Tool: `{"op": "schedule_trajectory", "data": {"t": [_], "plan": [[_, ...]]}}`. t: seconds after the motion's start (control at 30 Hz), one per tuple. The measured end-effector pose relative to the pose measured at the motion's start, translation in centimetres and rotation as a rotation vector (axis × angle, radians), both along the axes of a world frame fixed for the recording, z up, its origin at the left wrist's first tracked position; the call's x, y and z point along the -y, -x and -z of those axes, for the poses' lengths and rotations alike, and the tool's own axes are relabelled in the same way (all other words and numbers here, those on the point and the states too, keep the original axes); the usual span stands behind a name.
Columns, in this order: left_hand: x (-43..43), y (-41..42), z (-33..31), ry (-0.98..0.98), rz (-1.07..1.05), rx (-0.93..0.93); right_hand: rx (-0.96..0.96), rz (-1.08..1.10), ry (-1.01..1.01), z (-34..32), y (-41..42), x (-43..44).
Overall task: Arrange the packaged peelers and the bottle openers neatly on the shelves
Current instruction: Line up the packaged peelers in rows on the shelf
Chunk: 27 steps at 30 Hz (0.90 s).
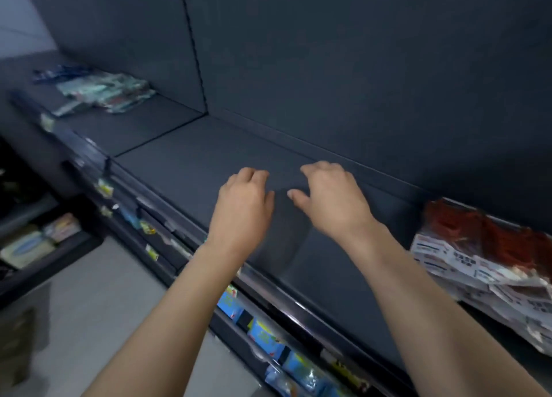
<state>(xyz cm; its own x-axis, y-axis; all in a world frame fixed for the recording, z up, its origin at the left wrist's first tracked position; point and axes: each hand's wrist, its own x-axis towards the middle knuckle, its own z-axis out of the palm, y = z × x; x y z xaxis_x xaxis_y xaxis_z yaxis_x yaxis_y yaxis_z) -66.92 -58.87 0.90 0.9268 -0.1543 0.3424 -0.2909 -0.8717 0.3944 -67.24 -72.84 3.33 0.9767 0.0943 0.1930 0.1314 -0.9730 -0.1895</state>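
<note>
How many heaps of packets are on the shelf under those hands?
2: one pale green heap at the far left end, one red-and-white heap at the right edge, partly cut off.

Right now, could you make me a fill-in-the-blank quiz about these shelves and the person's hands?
The left hand and the right hand each hold ____.
The red packages lie to the ____ of both hands.
The pale green packages lie far to their ____.
Missing words: nothing; right; left.
</note>
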Motion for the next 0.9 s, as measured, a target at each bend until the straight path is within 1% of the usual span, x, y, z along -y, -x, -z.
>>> {"op": "schedule_trajectory", "data": {"t": [0.23, 0.6, 0.9], "plan": [[-11.3, -1.1, 0.7, -0.023, -0.131, -0.008, 0.003, -0.158, 0.029, 0.4, -3.2, -11.0], [-32.7, -4.1, 0.4, -0.005, -0.296, 0.003, -0.009, -0.294, 0.039, 0.2, -8.0, -32.4], [-44.2, -8.2, 1.4, 0.006, -0.393, -0.044, -0.030, -0.385, 0.051, 1.3, -13.7, -44.5]]}}
